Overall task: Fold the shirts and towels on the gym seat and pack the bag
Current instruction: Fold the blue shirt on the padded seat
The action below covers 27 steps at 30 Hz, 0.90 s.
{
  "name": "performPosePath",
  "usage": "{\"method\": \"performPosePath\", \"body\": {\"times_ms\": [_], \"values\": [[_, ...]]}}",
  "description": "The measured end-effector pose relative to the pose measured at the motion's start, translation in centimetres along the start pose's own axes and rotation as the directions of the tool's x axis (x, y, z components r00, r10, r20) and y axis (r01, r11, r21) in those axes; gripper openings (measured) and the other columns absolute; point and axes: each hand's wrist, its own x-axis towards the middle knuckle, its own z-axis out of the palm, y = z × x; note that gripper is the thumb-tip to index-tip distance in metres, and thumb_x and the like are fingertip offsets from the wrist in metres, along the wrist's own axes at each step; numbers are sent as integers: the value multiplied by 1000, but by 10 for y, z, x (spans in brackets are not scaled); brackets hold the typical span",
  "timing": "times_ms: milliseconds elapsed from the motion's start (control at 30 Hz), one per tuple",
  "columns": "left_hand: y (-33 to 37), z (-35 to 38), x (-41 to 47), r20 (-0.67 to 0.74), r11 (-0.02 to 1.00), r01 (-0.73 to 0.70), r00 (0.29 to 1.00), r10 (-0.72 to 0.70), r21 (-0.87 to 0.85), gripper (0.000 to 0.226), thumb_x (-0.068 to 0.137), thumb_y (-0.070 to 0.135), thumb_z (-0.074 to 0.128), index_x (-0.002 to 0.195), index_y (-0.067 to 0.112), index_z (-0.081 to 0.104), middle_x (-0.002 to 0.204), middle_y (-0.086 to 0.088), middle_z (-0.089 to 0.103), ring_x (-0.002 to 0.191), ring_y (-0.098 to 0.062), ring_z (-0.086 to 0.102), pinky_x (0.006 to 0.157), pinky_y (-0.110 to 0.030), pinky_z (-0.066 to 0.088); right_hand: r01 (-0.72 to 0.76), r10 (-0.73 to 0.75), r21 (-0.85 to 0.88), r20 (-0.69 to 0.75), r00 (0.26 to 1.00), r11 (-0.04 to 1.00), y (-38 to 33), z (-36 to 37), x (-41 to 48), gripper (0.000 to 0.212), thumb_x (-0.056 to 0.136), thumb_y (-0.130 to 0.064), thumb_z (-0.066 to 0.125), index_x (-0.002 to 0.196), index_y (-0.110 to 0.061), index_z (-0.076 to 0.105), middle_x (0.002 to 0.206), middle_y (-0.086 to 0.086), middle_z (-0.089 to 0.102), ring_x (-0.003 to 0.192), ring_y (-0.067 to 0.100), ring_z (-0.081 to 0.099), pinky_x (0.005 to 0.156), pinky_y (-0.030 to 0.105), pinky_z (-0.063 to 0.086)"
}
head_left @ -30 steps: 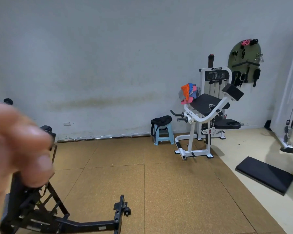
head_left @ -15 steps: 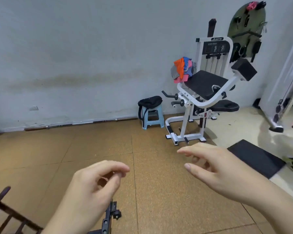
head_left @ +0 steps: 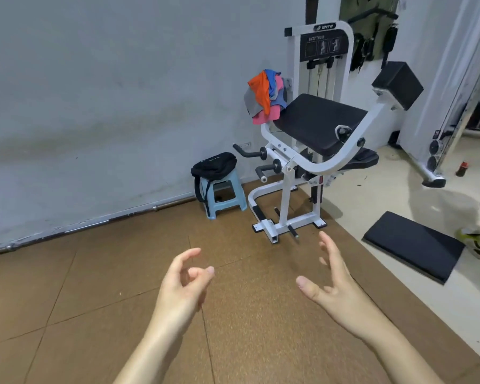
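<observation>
Head view shows both hands raised over the brown floor, well apart from everything the task concerns. I note the left hand (head_left: 183,284) with fingers loosely curled, thumb near forefinger, holding nothing. The right hand (head_left: 333,284) has fingers spread wide and relaxed, also holding nothing.

Step in hand, in my judgement: the approach — nothing is folded or packed yet. The pile of shirts and towels (head_left: 266,97) lies bunched at the far left edge of the gym seat (head_left: 319,123), partly hanging over that edge. Orange is on top, with grey, blue and pink pieces beneath. I cannot tell which are shirts and which towels. The cloth looks thin and limp, likely to slump when lifted. The black bag (head_left: 214,166) sits slumped on a pale blue stool (head_left: 225,195) by the wall, just left of the machine. Whether it is unzipped I cannot tell.

The next move calls for closing on the seat and taking one piece off the top — the black pad right of the pile offers a flat folding place.
</observation>
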Motion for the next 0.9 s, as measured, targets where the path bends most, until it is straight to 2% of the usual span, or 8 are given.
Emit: {"method": "performPosePath", "body": {"times_ms": [133,200,333,533,600,700,800,900], "values": [[24,42,114,12,993,71,997,-70,-97,16,92,16,63,104,24,70,75,0,63,63,-14,50,57,-26,41,-91,124,270,-107,986,959,12,-18,115,99,64,-72,65,145,-49,13,143,-9,39,116,2,54,93,34,51],[38,57,171,49,989,99,994,-94,-113,14,93,15,61,98,20,73,75,-2,64,63,-13,52,57,-25,40,-96,152,304,-166,974,948,10,-26,172,81,75,-53,66,143,-42,23,133,-8,49,108,2,58,87,31,52],[58,76,280,77,984,121,991,-111,-130,16,94,15,59,95,18,75,74,-3,65,64,-13,52,62,-27,41,-111,179,305,-205,962,946,6,-37,288,50,86,-35,69,130,-39,44,118,-7,57,102,9,63,92,43,54],[69,84,470,87,986,82,994,-70,-145,21,98,10,51,101,11,72,72,-6,63,62,-14,51,58,-27,41,-63,122,222,-263,957,973,6,-46,472,22,92,-30,62,113,-30,58,103,-1,65,94,8,64,73,17,51],[72,81,540,125,972,99,989,-73,-212,23,99,10,47,105,8,70,70,-6,61,59,-13,50,54,-25,40,-96,231,513,-204,951,853,6,-45,535,23,96,-34,54,113,-20,63,107,9,70,96,18,69,74,25,52],[78,72,643,198,912,238,964,-179,-334,24,100,17,47,108,9,68,67,-4,58,54,-12,48,44,-20,40,-91,383,886,-101,918,454,1,-36,630,44,98,-46,44,121,-12,61,113,17,70,100,27,70,74,36,57],[94,72,732,289,874,319,932,-219,-367,38,102,29,40,103,5,69,63,-4,58,48,-10,49,42,-19,42,-27,415,964,-88,906,263,-11,-33,715,55,97,-53,40,126,-11,58,115,16,69,105,28,67,71,34,60],[113,77,815,297,909,294,933,-206,-295,36,102,28,42,97,6,69,61,-2,59,48,-9,50,46,-20,41,42,422,978,-127,898,204,-22,-41,794,59,96,-58,39,128,-10,56,118,17,68,109,30,66,83,39,58]]}}
